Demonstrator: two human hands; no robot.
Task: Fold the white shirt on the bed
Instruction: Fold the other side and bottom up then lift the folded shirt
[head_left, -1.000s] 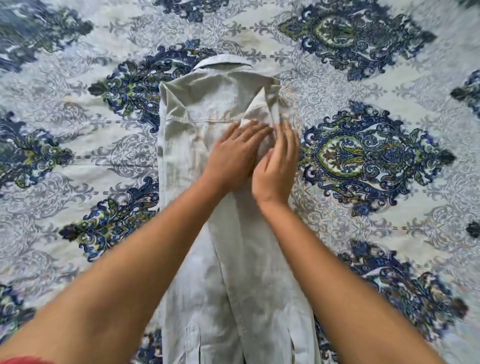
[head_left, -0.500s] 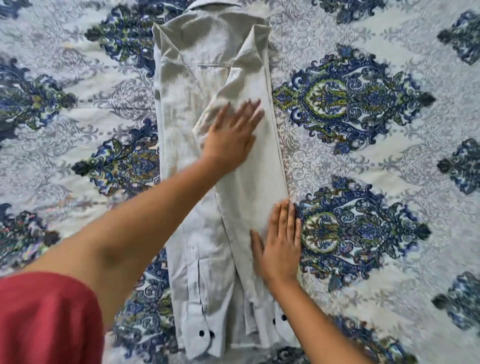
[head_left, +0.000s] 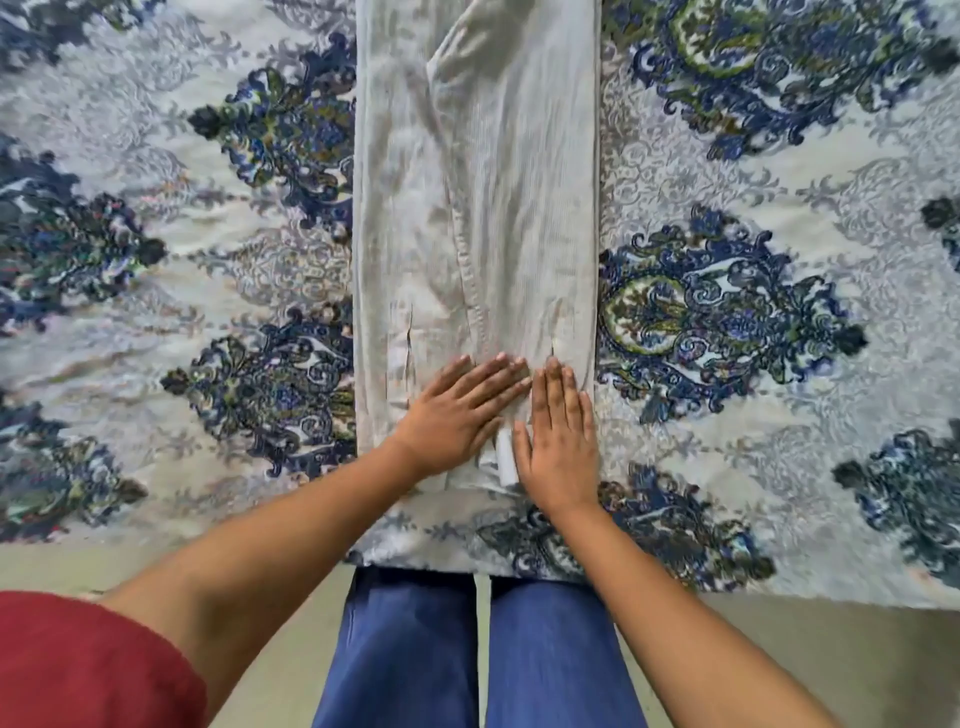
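Shirt: white shirt (head_left: 475, 208) folded into a long strip on the patterned bed (head_left: 779, 441).
Hands: left hand (head_left: 457, 413) and right hand (head_left: 558, 441) pressed flat on its near hem, grip released.

— Is there any writing to read on the white shirt (head_left: 519, 208)?
— None. No label, brand or number shows on its cloth.
— And on the bedspread (head_left: 685, 176)?
— Only a blue and green ornamental print, with no letters or figures in it.
— So nothing legible anywhere?
— Nothing.
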